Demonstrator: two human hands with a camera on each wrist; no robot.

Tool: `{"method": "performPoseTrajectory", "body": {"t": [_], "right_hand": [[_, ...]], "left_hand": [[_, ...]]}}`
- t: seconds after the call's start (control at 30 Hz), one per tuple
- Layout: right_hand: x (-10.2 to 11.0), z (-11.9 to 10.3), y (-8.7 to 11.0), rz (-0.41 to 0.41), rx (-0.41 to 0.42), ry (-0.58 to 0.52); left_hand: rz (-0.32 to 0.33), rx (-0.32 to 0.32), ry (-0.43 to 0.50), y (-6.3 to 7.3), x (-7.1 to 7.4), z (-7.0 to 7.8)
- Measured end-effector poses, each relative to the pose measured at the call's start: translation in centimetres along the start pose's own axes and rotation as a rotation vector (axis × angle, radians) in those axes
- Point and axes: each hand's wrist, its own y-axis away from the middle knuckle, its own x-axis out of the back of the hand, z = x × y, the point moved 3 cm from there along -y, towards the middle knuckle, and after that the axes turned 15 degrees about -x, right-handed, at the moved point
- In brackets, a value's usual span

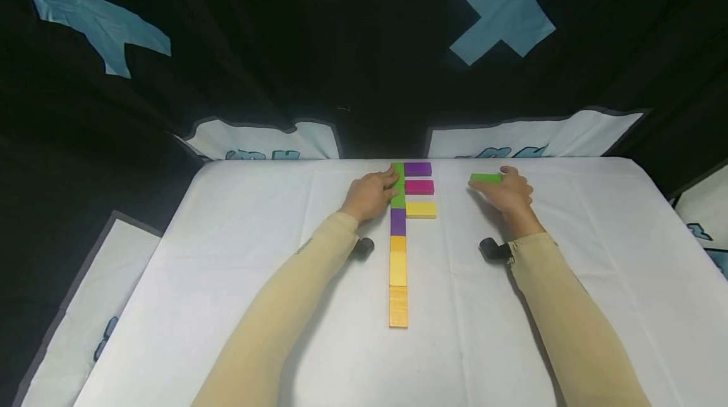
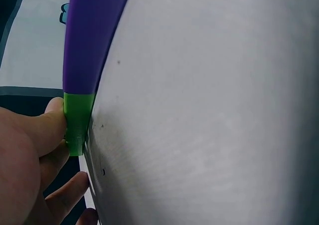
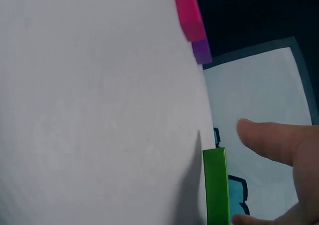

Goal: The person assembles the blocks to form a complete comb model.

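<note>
A column of flat blocks runs up the white table, with green blocks [image 1: 399,196] at its far end and a purple block [image 1: 398,222] below them. My left hand [image 1: 366,195] reaches in from the left, fingertips right at the green ones. In the left wrist view its thumb [image 2: 52,125] lies along the side of a green block [image 2: 79,117]. Off to the right is a separate green block [image 1: 483,178]. My right hand [image 1: 508,191] is beside it, thumb and fingers spread; the right wrist view has the thumb [image 3: 264,137] apart from that block [image 3: 216,190].
Purple [image 1: 418,169], magenta [image 1: 419,188] and yellow [image 1: 421,210] blocks lie crosswise against the column's right side. Yellow-orange [image 1: 398,243], pale yellow [image 1: 398,268] and wood-toned [image 1: 399,307] blocks form its near end. Dark cloth [image 1: 375,78] hangs behind the table [image 1: 256,255].
</note>
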Motion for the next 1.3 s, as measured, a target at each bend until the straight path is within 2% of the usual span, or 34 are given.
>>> {"method": "performPoseTrajectory", "body": {"t": [0.17, 0.37, 0.57, 0.73, 0.97, 1.3], "right_hand": [[-0.2, -0.3, -0.3, 0.040, 0.042, 0.127], [0.1, -0.3, -0.4, 0.065, 0.083, 0.184], [0.6, -0.2, -0.6, 0.042, 0.150, 0.218], [1.3, 0.3, -1.1, -0.003, 0.241, 0.254], [2.0, 1.0, -1.4, -0.054, 0.319, 0.212], [2.6, 2.1, -1.4, -0.071, 0.321, 0.155]], "left_hand": [[0.002, 0.000, 0.002, 0.0, 0.0, -0.1], [0.008, -0.007, -0.002, 0.0, -0.1, -0.1], [0.014, -0.009, 0.008, 0.0, -0.1, -0.1], [0.009, -0.014, 0.001, 0.0, -0.2, -0.2], [0.009, -0.009, 0.005, 0.0, -0.1, -0.2], [0.008, -0.010, 0.005, -0.1, -0.2, -0.2]]}}
